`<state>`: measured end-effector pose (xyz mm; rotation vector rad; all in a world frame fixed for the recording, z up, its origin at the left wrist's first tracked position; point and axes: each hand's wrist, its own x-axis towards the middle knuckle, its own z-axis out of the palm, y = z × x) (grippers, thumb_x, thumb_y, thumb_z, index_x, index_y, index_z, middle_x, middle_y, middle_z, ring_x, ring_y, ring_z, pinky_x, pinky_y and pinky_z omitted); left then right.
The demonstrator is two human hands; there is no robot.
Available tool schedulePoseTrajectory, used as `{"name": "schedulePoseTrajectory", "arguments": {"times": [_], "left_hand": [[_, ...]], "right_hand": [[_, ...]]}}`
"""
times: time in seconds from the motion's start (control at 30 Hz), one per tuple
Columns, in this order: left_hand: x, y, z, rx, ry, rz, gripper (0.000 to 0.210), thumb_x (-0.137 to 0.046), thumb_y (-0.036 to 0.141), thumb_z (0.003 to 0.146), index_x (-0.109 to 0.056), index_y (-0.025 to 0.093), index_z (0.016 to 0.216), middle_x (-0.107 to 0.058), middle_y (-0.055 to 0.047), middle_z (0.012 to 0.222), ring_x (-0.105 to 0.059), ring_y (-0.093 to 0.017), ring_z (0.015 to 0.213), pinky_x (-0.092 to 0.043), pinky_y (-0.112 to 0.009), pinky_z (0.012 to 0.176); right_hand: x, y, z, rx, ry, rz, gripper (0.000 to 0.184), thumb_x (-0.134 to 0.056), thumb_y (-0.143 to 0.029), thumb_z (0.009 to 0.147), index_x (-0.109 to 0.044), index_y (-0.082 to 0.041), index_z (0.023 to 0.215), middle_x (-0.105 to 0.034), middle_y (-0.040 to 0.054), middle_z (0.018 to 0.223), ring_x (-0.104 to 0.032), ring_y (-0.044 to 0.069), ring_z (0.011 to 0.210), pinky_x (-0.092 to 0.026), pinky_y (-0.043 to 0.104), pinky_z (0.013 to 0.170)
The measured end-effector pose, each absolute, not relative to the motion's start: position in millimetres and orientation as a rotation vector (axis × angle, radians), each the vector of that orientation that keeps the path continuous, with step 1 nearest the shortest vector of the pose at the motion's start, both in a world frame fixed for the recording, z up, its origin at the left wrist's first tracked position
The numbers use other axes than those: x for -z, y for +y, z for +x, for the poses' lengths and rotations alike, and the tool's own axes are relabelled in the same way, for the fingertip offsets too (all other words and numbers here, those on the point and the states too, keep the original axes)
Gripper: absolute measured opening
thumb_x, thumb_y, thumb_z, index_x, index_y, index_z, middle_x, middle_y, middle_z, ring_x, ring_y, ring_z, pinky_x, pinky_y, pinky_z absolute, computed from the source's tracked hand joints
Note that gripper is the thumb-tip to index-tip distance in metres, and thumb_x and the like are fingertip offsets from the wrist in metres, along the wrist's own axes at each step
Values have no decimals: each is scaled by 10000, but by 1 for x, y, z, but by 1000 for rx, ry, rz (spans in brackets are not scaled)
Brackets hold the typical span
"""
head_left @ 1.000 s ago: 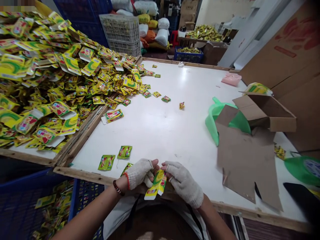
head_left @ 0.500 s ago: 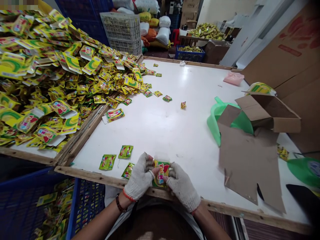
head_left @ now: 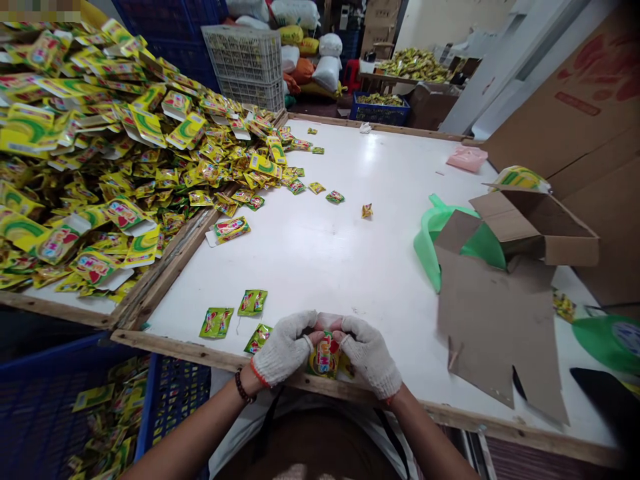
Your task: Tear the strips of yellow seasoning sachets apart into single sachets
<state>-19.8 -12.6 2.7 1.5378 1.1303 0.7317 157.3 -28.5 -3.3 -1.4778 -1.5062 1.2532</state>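
Observation:
Between my gloved hands, at the table's near edge, is a small green and yellow candy box with its white flap at the far end. My left hand grips the box's left side, thumb near its top. From the other side my right hand closes on it, fingers at the flap. A bit of yellow wrapper shows under my right hand; most of it is hidden. Left of my hands lie green candy packets: one close to my left hand, another behind it, a third farther left.
A big heap of yellow boxes and packets fills the left table. An open candy box lies near the wooden divider. To the right are a green scoop, a cut-open carton and a pink bag. Blue crate below left.
My fingers and thumbs have shifted toward the far end of the box, at its flap. The box has turned slightly, and a yellow wrapper now shows beside it.

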Motion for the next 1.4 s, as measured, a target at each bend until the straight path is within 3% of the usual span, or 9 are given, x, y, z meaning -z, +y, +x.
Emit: {"name": "schedulePoseTrajectory", "arguments": {"times": [0.13, 0.27, 0.57, 0.8, 0.93, 1.1, 1.2, 1.27, 1.4], "left_hand": [[-2, -10, -19, -731, 1091, 1409, 393, -533, 208, 781, -447, 173, 1163, -607, -13, 832, -554, -128, 747, -446, -231, 678], [-12, -5, -22, -628, 1099, 1586, 195, -501, 253, 807, -636, 138, 888, -625, -22, 809, -547, -147, 778, -425, -240, 724], [-27, 13, -24, -494, 1045, 1601, 263, -499, 338, 792, -635, 133, 697, -540, 5, 613, -483, -124, 611, -385, -207, 556], [-27, -12, -40, -522, 872, 2070, 280, -410, 320, 859, -652, 180, 854, -554, -62, 745, -508, -176, 705, -394, -272, 653], [-37, -3, -43, -406, 803, 2271, 246, -437, 342, 854, -633, 194, 877, -577, -74, 867, -539, -201, 839, -419, -286, 754], [-40, 79, -77, -495, 1294, 2342, 289, -535, 289, 783, -559, 160, 1040, -513, -107, 1098, -496, -236, 1034, -388, -338, 907], [-41, 140, -118, -336, 1869, 2271, 375, -584, 190, 702, -518, 150, 1069, -519, -99, 1081, -515, -224, 972, -402, -312, 854], [-43, 168, -143, -293, 2015, 2231, 385, -595, 164, 675, -505, 89, 1042, -537, -111, 1029, -514, -233, 948, -395, -316, 839], [-43, 181, -165, -255, 2019, 2279, 304, -565, 150, 699, -498, 7, 959, -561, -81, 881, -517, -217, 864, -389, -322, 802]], "right_hand": [[3, -25, 156, -1193, -1479, -1507, 312, -530, -229, 766, -602, -184, 1066, -668, 36, 918, -605, 161, 801, -494, 280, 711], [-4, -24, 157, -1157, -1654, -1413, 226, -483, -277, 825, -681, -189, 887, -679, 39, 912, -606, 161, 850, -469, 265, 770], [-16, -17, 159, -1203, -1704, -1478, 244, -477, -317, 832, -695, -214, 871, -685, -2, 744, -617, 156, 695, -475, 238, 611], [8, -44, 175, -1005, -1905, -1145, 305, -517, -218, 807, -621, -246, 1092, -653, 46, 1047, -601, 181, 931, -488, 319, 816], [17, -41, 173, -1078, -1808, -1243, 296, -522, -218, 789, -635, -247, 1060, -667, 48, 1008, -614, 194, 902, -507, 329, 797], [0, -27, 117, -1402, -1172, -1410, 308, -478, -371, 821, -620, -189, 1025, -682, 69, 939, -645, 206, 787, -544, 324, 682], [-19, -43, 72, -1815, -1415, -1009, 253, -587, -320, 743, -655, -265, 980, -703, -12, 879, -654, 183, 775, -529, 282, 720], [-25, -54, 56, -1965, -1664, -890, 369, -669, -256, 653, -650, -304, 1018, -711, -45, 827, -659, 172, 744, -517, 248, 714], [-16, -49, 72, -1652, -1791, -1267, 361, -610, -175, 663, -667, -290, 1000, -704, -20, 877, -639, 197, 842, -501, 264, 742]]}}
